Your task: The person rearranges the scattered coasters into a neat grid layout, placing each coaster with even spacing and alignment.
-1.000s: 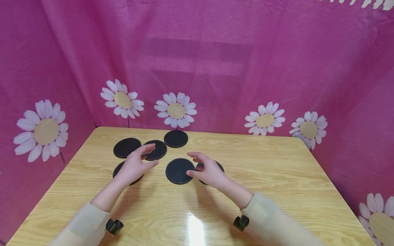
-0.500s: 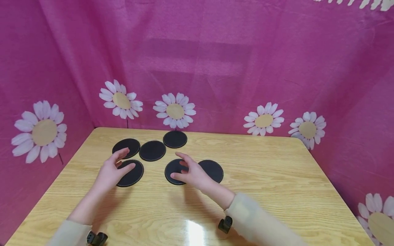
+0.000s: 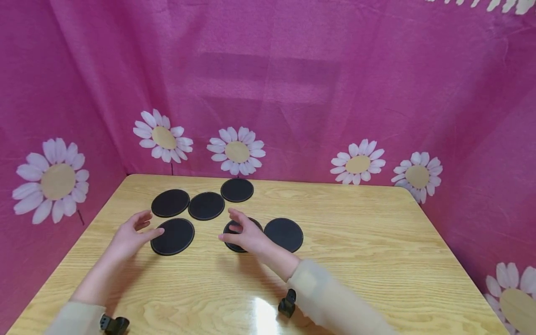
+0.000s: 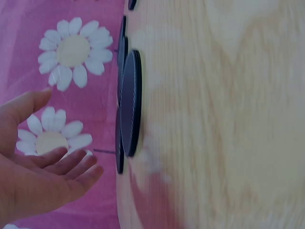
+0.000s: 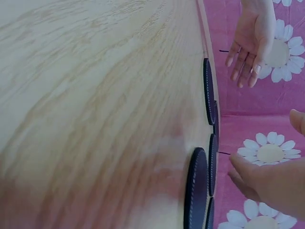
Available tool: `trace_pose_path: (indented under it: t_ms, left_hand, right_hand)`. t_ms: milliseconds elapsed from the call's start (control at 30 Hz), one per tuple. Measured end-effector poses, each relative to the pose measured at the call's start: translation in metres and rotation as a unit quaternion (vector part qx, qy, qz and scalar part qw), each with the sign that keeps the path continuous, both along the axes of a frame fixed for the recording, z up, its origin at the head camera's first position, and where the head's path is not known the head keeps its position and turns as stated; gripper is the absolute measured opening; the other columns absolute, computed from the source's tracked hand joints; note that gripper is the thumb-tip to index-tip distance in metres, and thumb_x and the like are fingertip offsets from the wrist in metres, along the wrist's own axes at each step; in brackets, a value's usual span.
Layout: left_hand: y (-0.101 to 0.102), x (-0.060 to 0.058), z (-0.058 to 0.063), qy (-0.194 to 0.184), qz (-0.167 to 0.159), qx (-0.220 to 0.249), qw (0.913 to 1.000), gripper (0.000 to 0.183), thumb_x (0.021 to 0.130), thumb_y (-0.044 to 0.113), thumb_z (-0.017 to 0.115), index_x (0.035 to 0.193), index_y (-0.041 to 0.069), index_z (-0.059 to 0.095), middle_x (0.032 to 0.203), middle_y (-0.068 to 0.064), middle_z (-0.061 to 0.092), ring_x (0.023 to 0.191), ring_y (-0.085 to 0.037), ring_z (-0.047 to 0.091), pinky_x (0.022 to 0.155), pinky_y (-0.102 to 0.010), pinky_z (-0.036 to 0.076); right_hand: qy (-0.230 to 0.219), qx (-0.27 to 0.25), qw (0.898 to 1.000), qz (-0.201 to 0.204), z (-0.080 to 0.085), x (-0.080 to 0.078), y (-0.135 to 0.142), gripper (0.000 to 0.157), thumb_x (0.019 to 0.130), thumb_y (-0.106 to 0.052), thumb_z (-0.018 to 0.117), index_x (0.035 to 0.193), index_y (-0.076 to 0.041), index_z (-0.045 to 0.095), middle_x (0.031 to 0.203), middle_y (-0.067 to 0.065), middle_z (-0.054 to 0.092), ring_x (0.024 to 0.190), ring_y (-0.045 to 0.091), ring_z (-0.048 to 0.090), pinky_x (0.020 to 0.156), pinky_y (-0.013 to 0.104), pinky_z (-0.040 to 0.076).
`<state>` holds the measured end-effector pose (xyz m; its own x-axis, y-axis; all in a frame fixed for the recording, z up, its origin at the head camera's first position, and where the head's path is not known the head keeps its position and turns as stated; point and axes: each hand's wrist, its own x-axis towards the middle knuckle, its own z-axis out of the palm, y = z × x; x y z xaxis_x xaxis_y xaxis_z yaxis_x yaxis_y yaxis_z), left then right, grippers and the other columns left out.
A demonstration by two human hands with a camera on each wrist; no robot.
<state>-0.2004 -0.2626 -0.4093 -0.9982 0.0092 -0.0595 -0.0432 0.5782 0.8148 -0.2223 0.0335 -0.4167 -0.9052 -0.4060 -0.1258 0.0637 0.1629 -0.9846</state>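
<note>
Several round black coasters with stitched edges lie flat on the wooden table (image 3: 356, 260). My left hand (image 3: 130, 235) hovers beside the front left coaster (image 3: 176, 237), fingers loosely bent and holding nothing; its thumb overlaps that coaster's edge in the head view. In the left wrist view the left hand (image 4: 43, 176) is raised clear of the tabletop. Above the front middle coaster (image 3: 255, 225) is my right hand (image 3: 247, 235), partly hiding it, with thumb and fingers apart and nothing between them. The front right coaster (image 3: 284, 235) lies beneath and beside that wrist.
Farther back lie a back left coaster (image 3: 170, 203), a centre coaster (image 3: 207, 206) and a rear coaster (image 3: 237, 190). A pink cloth (image 3: 293, 93) with white daisies hangs behind the table and at both sides. Small black cameras (image 3: 287, 303) sit at both wrists.
Both hands have moved left across the coasters, the left one also slightly toward the front. The coasters stay in place; the front right one is now uncovered.
</note>
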Motion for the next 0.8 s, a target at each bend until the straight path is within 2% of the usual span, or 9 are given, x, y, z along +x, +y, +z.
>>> trace_pose_path:
  t_ms: [133,300,500,667,800]
  left_hand:
    - [-0.009,-0.003,-0.008,-0.011,-0.017,-0.013,0.9997,0.077,0.089,0.029,0.065,0.141,-0.013,0.025,0.138,-0.034,0.038,0.125,-0.045,0.041,0.099,-0.05,0.041]
    - [-0.015,-0.005,-0.013,-0.06,-0.024,0.001,0.9979,0.079,0.089,0.03,0.065,0.14,-0.013,0.023,0.136,-0.036,0.037,0.123,-0.046,0.042,0.092,-0.048,0.048]
    - [-0.02,-0.014,-0.016,-0.102,-0.023,0.011,0.9945,0.081,0.089,0.03,0.065,0.14,-0.015,0.02,0.136,-0.037,0.035,0.122,-0.046,0.041,0.09,-0.046,0.05]
    - [-0.021,-0.02,-0.017,-0.111,-0.029,0.017,0.9932,0.079,0.088,0.026,0.067,0.138,-0.015,0.023,0.134,-0.037,0.037,0.118,-0.042,0.045,0.084,-0.041,0.053]
    - [-0.023,-0.023,-0.017,-0.114,-0.042,0.021,0.9924,0.074,0.086,0.016,0.067,0.136,-0.017,0.024,0.13,-0.036,0.038,0.111,-0.036,0.05,0.078,-0.036,0.054]
  right_hand:
    - [-0.037,-0.048,0.998,0.006,-0.007,-0.004,-0.008,0.074,0.085,-0.009,0.067,0.148,-0.008,0.028,0.149,0.018,0.032,0.132,0.033,0.04,0.105,0.04,0.04]
    - [-0.08,-0.113,0.99,0.017,-0.014,-0.006,-0.015,0.071,0.087,-0.004,0.061,0.146,0.002,0.023,0.145,0.024,0.035,0.126,0.034,0.047,0.103,0.041,0.041]
    - [-0.113,-0.108,0.987,0.02,-0.015,-0.004,-0.025,0.072,0.086,-0.003,0.063,0.145,0.001,0.023,0.137,0.025,0.042,0.116,0.029,0.055,0.1,0.04,0.045]
    - [-0.135,-0.105,0.985,0.018,-0.017,-0.007,-0.033,0.072,0.086,-0.003,0.063,0.145,0.001,0.022,0.137,0.027,0.042,0.115,0.028,0.056,0.099,0.042,0.045]
    - [-0.141,-0.098,0.985,0.017,-0.018,-0.009,-0.037,0.071,0.086,-0.002,0.063,0.145,0.002,0.023,0.14,0.027,0.039,0.116,0.027,0.055,0.098,0.042,0.046]
